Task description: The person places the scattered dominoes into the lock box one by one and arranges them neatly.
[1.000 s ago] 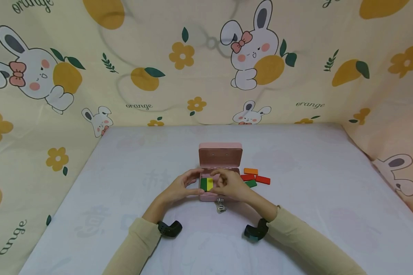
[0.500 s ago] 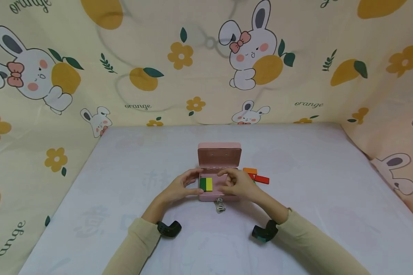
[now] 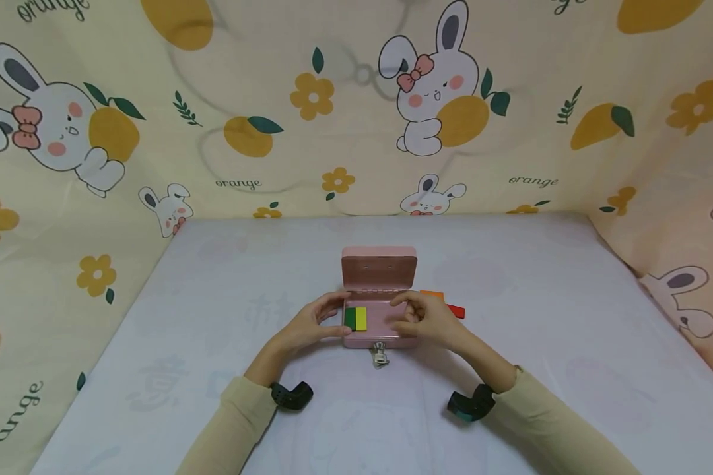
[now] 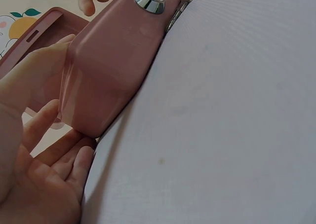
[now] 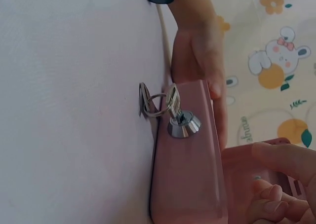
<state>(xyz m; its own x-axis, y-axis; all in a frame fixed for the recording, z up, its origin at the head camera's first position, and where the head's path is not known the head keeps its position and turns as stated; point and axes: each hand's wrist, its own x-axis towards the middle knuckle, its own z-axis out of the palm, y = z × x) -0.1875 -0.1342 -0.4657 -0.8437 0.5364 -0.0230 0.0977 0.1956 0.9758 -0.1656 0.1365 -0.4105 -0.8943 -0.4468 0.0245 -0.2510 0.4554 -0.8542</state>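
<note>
A pink metal cash box (image 3: 385, 333) stands on the table with its lid (image 3: 379, 272) raised. Inside, against the left wall, a green block (image 3: 350, 319) and a yellow block (image 3: 361, 319) lie side by side. My left hand (image 3: 311, 323) holds the box's left end, thumb at the front corner and fingers toward the back. Over the box's right side hovers my right hand (image 3: 436, 323), fingers loosely bent with nothing between them. In the right wrist view, a key (image 5: 173, 103) on a ring sits in the front lock (image 5: 183, 126).
Right of the box lie an orange block (image 3: 432, 294) and a red block (image 3: 457, 311), both partly covered by my right hand. White cloth (image 3: 214, 343) covers the table. A rabbit-printed curtain (image 3: 309, 145) hangs behind it.
My right hand has moved right, from beside the yellow block to the box's right side. It now covers more of the loose blocks. My left hand stays in place.
</note>
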